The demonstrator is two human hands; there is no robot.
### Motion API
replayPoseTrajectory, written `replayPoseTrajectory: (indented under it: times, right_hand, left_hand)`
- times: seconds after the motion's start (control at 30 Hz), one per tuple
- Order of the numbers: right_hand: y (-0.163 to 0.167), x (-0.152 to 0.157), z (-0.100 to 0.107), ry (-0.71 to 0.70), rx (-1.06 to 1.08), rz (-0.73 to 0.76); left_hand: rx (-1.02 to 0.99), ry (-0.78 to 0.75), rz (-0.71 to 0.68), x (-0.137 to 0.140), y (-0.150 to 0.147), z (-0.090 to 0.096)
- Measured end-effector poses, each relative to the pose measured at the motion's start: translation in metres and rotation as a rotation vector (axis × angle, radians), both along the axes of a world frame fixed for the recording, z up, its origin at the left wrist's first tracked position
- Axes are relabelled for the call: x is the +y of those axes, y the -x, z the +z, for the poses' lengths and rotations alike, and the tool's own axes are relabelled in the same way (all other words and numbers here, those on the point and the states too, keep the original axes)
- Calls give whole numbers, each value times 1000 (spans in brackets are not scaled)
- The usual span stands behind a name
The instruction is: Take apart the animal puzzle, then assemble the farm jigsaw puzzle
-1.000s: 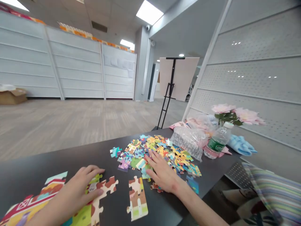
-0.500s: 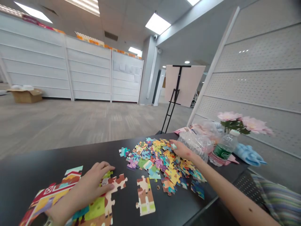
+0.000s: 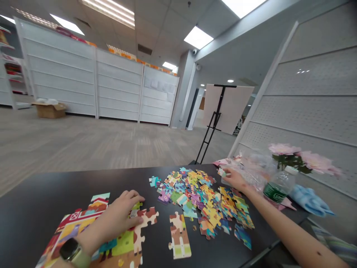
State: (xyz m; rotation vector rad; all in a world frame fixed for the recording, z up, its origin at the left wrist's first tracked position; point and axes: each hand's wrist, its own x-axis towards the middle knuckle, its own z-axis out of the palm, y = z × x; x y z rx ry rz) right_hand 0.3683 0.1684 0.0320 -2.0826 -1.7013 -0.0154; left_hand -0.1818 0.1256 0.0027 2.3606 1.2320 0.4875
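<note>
My left hand rests palm down over the partly joined jigsaw puzzle, thumb and fingers apart. A watch is on that wrist. At the far right of the loose puzzle pieces, my right hand pinches a small puzzle piece, pale with some colour, by its edge. Between the joined puzzle and the heap lies a short joined strip in brown, white and green. One tiny brown piece sits beside it.
On the right of the black table stand a water bottle and pink flowers, with clear plastic wrapping and a blue cloth around them. Beyond the table stands an easel. A striped cushion shows at lower right.
My right hand has lifted away from the heap's far right side, taking a puzzle piece with it. My left hand stays on the joined puzzle. The whole view has shifted slightly.
</note>
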Motion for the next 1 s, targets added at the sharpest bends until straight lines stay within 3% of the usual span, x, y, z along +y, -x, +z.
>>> replayPoseTrajectory:
  times: [0.17, 0.37, 0.47, 0.6, 0.83, 1.0]
  right_hand:
    - [-10, 20, -2, 206, -25, 119]
    - [19, 37, -22, 343, -10, 336]
    - [26, 36, -21, 366, 21, 387]
    - [14, 15, -9, 329, 29, 359]
    - [-19, -45, -2, 437, -80, 286]
    - [-30, -54, -4, 367, -145, 226]
  left_hand:
    - [2, 12, 6, 2, 0, -5]
    - [-6, 2, -6, 5, 2, -12]
    - [-18, -13, -14, 7, 3, -16]
    - [-22, -26, 5, 9, 2, -19]
    - [-20, -75, -19, 14, 4, -33]
    - [-18, -118, -23, 22, 10, -46]
